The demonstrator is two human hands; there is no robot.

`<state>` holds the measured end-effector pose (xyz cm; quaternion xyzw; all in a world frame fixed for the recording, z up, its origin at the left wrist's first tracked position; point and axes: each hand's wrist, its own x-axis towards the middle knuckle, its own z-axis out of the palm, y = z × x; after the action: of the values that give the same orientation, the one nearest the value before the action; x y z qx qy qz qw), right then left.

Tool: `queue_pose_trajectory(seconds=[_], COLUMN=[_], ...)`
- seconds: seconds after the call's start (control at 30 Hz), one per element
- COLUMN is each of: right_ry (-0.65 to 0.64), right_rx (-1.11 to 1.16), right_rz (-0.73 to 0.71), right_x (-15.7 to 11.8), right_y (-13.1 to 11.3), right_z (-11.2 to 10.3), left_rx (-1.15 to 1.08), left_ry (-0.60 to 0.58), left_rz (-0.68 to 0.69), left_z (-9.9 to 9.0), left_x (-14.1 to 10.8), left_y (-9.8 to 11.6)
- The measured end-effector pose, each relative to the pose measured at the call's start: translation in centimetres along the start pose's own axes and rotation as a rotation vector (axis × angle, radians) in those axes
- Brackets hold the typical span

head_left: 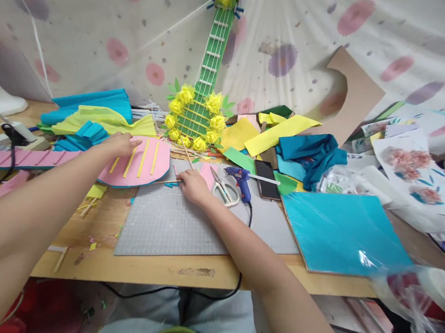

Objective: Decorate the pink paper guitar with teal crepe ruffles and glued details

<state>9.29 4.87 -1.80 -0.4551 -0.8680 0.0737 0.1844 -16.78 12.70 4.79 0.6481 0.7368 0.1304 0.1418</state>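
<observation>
A pink paper guitar (pixel 157 156) with a blue edge and yellow strips lies at the left. My left hand (pixel 122 145) rests on the upper left of its body, fingers stretched over the surface. Over the grey cutting mat (pixel 156 228), my right hand (pixel 195 186) is closed at the end of a thin wooden stick (pixel 167 181). Another thin stick (pixel 187 152) slants toward its knuckles. Right of that hand lie scissors (pixel 226 190) and a blue hot glue gun (pixel 241 182) with a white glue stick in its back. Small blue pieces (pixel 170 184) lie by my right fingertips.
A green paper guitar (pixel 210 78) with yellow flowers leans against the curtain. Behind the mat lie yellow paper (pixel 279 135), blue crepe paper (pixel 308 155) and a phone (pixel 266 179). A blue board (pixel 348 233) sits at right. The glue gun's cord (pixel 240 278) hangs over the table edge.
</observation>
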Motion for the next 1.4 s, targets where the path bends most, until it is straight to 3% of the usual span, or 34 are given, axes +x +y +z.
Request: queue_pose_trajectory(seconds=[0.13,0.37,0.47,0.6,0.7,0.8,1.03,1.2,1.4], right_ry=[-0.030,-0.106,-0.124,-0.101,-0.064,-0.073,-0.114,-0.229,-0.330], right_rx=[-0.113,-0.194,-0.058,0.325,0.394,0.292,-0.035,-0.221,-0.291], right_rz=[-0.020,0.006,0.079,0.245,0.213,0.109,0.017,-0.006,0.034], right_x=[0.2,0.0,-0.3,-0.7,-0.8,-0.3,1.0,0.5,0.0], right_y=[0.2,1.2,1.7,2.6,2.3,0.8,-2.7,-2.8,-1.5], right_z=[0.2,-1.1,-2.1,-3.0,-2.6,-1.4,0.5,-0.3,-1.8], left_rx=[0.258,0.315,0.288,0.315,0.284,0.258,0.275,0.271,0.175], left_ry=[-0.048,-0.024,-0.036,-0.003,0.020,0.018,0.056,0.111,0.176], left_rz=[-0.040,0.003,-0.037,-0.088,-0.128,-0.154,-0.116,-0.074,-0.007], left_z=[0.1,0.3,0.8,1.5,1.6,1.6,1.6,1.4,1.5], left_x=[0.2,1.1,1.6,2.2,2.6,3.0,2.5,1.3,0.0], left_y=[-0.2,0.3,0.2,0.0,-0.3,-0.7,-0.9,-0.2,0.8])
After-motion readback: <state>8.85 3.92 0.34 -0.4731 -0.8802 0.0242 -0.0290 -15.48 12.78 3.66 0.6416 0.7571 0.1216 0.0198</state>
